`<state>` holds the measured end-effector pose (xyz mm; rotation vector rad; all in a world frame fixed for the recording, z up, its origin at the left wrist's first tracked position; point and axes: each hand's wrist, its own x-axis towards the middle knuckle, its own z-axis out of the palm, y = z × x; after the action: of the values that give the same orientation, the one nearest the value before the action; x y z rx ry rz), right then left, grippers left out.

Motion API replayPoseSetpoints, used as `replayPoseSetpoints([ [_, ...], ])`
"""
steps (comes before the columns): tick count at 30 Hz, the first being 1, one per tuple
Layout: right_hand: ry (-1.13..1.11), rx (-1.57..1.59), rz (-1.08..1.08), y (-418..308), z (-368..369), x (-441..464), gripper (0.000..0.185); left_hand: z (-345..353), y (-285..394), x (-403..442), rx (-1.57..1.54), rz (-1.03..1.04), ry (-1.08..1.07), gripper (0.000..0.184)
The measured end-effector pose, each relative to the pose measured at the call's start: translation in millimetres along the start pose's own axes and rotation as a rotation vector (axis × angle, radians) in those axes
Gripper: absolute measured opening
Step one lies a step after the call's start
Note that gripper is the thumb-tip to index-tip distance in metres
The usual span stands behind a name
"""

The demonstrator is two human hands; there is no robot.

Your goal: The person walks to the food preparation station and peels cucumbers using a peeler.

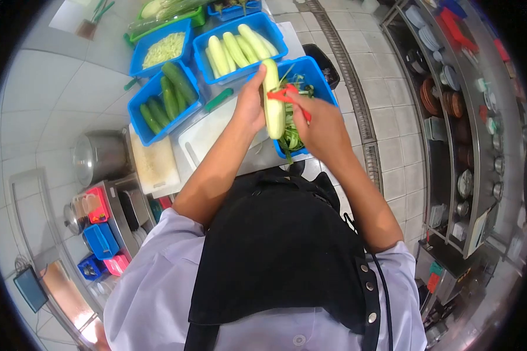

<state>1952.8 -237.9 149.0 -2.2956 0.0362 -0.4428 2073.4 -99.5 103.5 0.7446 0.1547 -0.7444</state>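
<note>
A pale, peeled cucumber [274,117] is held upright by my left hand [251,104], over the left edge of a blue bin [329,92] with green peelings [291,130] inside. My right hand [322,126] is closed on a red peeler [282,95], whose head lies against the cucumber. Behind my left hand, a blue bin [244,75] holds several peeled cucumbers [231,51]. To the left, another blue bin [149,139] contains several dark green cucumbers [170,98]. A green-handled knife [219,100] lies beside a white cutting board [208,131].
Shredded pale vegetable [164,50] fills a blue bin [137,65] at the back left. A wooden board [153,158] and a metal pot [96,158] are at the left. Black bin [328,73] stands right of the table; shelves [445,123] with dishes line the far right.
</note>
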Motion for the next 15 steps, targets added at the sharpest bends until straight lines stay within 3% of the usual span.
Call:
replayPoseSetpoints([
  [9, -0.115, 0.070, 0.072, -2.2, 2.5, -64.8, 0.036, -60.3, -0.4, 41.3, -0.165, 0.063, 0.148, 0.041],
  [11, -0.155, 0.026, 0.026, 6.9, 7.5, -78.0, 0.039, -71.9, -9.7, 52.1, -0.387, 0.043, 0.317, 0.044],
  [15, -0.185, -0.013, 0.049, 21.7, 10.1, -91.9, 0.034, -65.4, 7.3, 54.9, -0.323, 0.056, 0.332, 0.051],
])
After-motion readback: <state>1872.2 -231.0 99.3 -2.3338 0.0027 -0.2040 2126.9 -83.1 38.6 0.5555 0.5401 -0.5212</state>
